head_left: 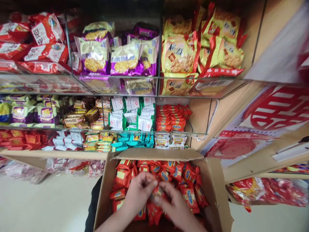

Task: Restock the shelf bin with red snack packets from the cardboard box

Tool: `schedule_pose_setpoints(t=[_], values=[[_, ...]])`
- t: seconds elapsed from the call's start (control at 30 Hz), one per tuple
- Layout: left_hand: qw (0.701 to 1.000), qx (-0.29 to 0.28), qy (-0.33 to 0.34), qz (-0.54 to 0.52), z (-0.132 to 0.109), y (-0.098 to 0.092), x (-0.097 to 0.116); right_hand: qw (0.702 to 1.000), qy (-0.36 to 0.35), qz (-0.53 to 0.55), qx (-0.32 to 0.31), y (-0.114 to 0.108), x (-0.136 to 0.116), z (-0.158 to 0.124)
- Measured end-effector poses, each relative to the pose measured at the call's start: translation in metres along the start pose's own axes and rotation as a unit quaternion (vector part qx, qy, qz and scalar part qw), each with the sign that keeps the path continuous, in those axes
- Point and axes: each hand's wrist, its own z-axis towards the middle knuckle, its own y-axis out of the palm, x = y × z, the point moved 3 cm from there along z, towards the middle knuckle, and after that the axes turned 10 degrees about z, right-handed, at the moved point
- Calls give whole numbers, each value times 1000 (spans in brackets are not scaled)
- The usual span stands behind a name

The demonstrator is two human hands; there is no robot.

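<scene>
An open cardboard box (218, 190) stands in front of me, filled with small red snack packets (190, 195) bearing blue and yellow labels. Over the middle of the box my left hand (138, 193) is closed, thumb and fingers pinching the edge of a red packet. My right hand (172, 201) is beside it, its fingers curled round a red packet (159, 192) between the two hands. Motion blur and the fingers hide part of that packet, so I cannot tell whether both hands grip the same one.
Behind the box rises a shelf unit with glass-fronted compartments (125, 85). Red-and-orange packets (171, 117) sit on its middle level, above teal packets (135, 138). Large yellow snack bags (180, 53) fill the upper right. Plastic-wrapped goods (267, 191) lie low on the right.
</scene>
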Motion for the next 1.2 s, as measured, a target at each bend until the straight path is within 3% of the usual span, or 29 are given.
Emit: schedule_pose_setpoints(t=[0.1, 0.27, 0.33, 0.43, 0.6, 0.77, 0.97, 1.1, 1.2], values=[[992, 2, -23, -121, 8, -2, 17, 998, -8, -3, 69, -15, -21, 4], [972, -109, -84, -190, 7, 2, 29, 992, -34, 22, 117, -31, -34, 7], [962, -95, -123, -226, 5, 4, 27, 981, -34, 58, 180, -33, -31, 5], [952, -36, -124, -276, 6, 6, 22, 960, -33, 121, 249, -32, -21, 1], [943, 30, -104, -315, 5, 10, 15, 950, -11, 209, 232, -26, -12, -3], [938, 61, -99, -327, 4, 9, 12, 959, -14, 180, 217, -19, -17, -6], [916, 100, -110, -373, -1, 7, 15, 942, -29, 203, 267, -11, -4, -10], [893, 26, -119, -433, -14, 21, 19, 918, -45, 291, 266, -1, 5, -9], [894, -28, -128, -429, -22, 32, 19, 904, -37, 351, 243, 7, 8, -8]])
